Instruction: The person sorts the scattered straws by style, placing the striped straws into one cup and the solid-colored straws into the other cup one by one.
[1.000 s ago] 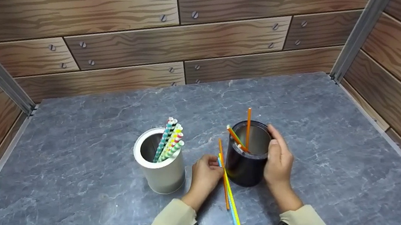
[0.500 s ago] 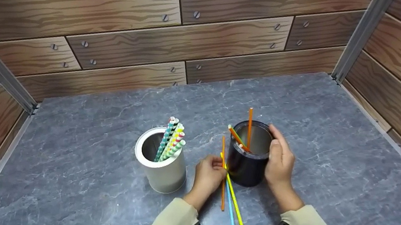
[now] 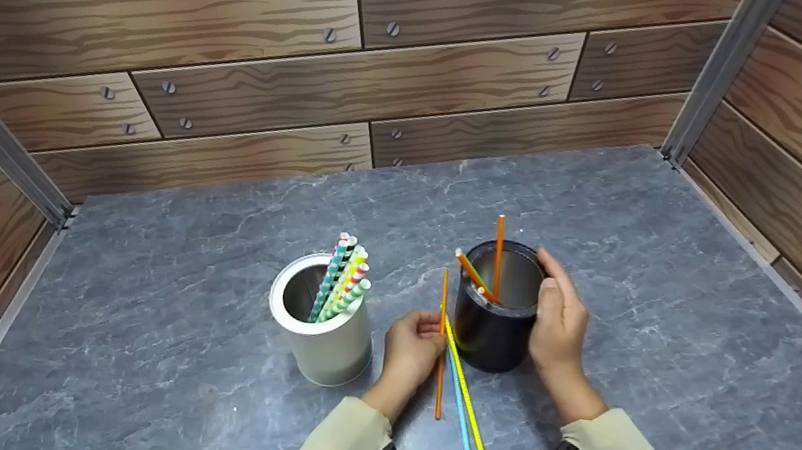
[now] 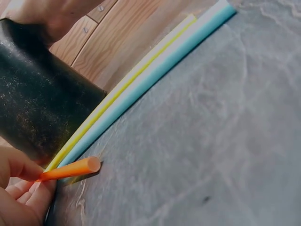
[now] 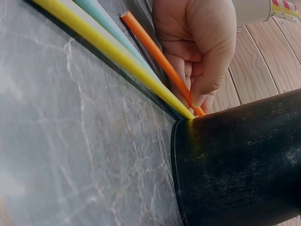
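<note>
My left hand [image 3: 411, 351] pinches a thin orange straw [image 3: 439, 397] between thumb and fingers, close to the tabletop; the left wrist view shows its open end [image 4: 94, 164]. Beside it, a yellow straw [image 3: 471, 416] and a light blue straw [image 3: 463, 436] lie on the table, their far ends by the base of a black cylindrical cup [image 3: 489, 344]. My right hand [image 3: 560, 322] holds that cup from its right side, fingers and thumb at the rim. Inside stand an upright orange straw [image 3: 498, 255] and a few others leaning left over the rim.
Left of my left hand stands a white cylindrical cup [image 3: 329, 360], with several patterned paper straws [image 3: 343, 279] leaning on its right rim. Grey marbled tabletop [image 3: 173, 305] surrounds both cups. Wood-patterned walls [image 3: 252, 72] border the back and sides.
My left hand has drawn the orange straw apart from the yellow and blue ones, to their left. Those two have spread slightly at their near ends. My right hand stays on the black cup.
</note>
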